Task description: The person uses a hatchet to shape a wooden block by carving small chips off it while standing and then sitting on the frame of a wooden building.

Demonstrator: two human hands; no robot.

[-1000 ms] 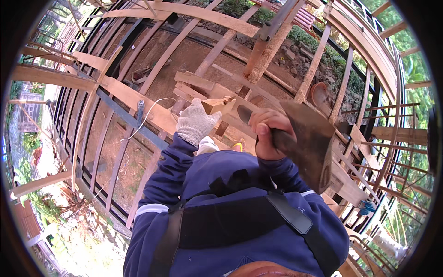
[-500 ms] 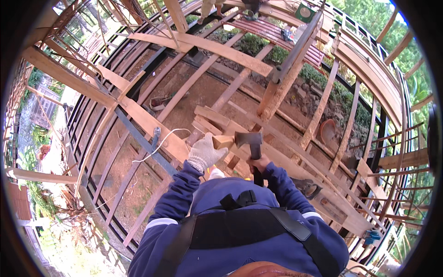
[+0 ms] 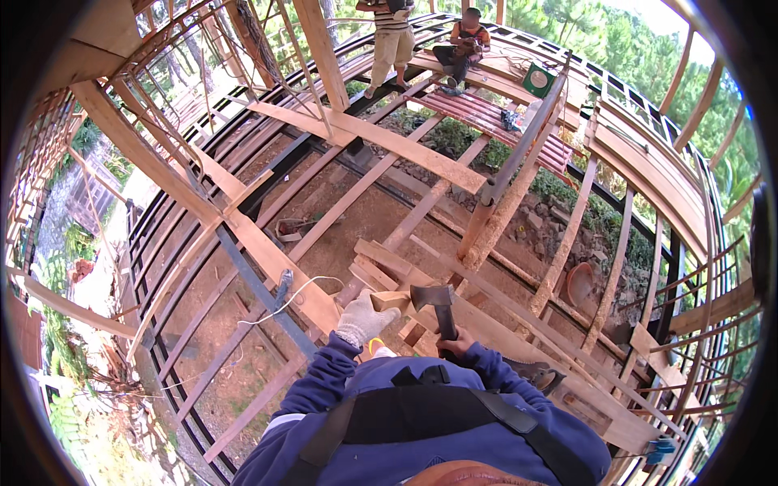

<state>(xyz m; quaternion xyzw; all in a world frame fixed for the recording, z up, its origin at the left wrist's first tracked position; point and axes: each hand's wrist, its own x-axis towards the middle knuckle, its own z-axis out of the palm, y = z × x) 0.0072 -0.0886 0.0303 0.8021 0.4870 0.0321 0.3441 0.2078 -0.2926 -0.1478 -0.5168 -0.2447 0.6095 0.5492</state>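
1. The left hand, in a whitish work glove, is closed on a small wooden block, pinning it against the long sloping plank that runs from about ten o'clock down toward the picture's middle.
2. The right hand, bare, is wrapped round the dark handle of a hatchet; only the knuckles show above the blue sleeve.
3. The hatchet's head sits just at three o'clock of the wooden block, blade end turned toward it; whether the metal touches the wood I cannot tell.
4. Both blue sleeves come up from six o'clock, with dark harness straps crossing the chest.
5. At nine o'clock of the left hand a power tool lies on the plank, its pale cord looping toward the glove.
6. A stack of short offcuts rests at twelve o'clock of the block, near it.
7. A thick round post leans from the middle up toward one o'clock.
8. Far off at twelve o'clock, one person stands and another sits on a platform of planks, well apart from the hands.
9. A green and white box stands at one o'clock, just beside the seated person.
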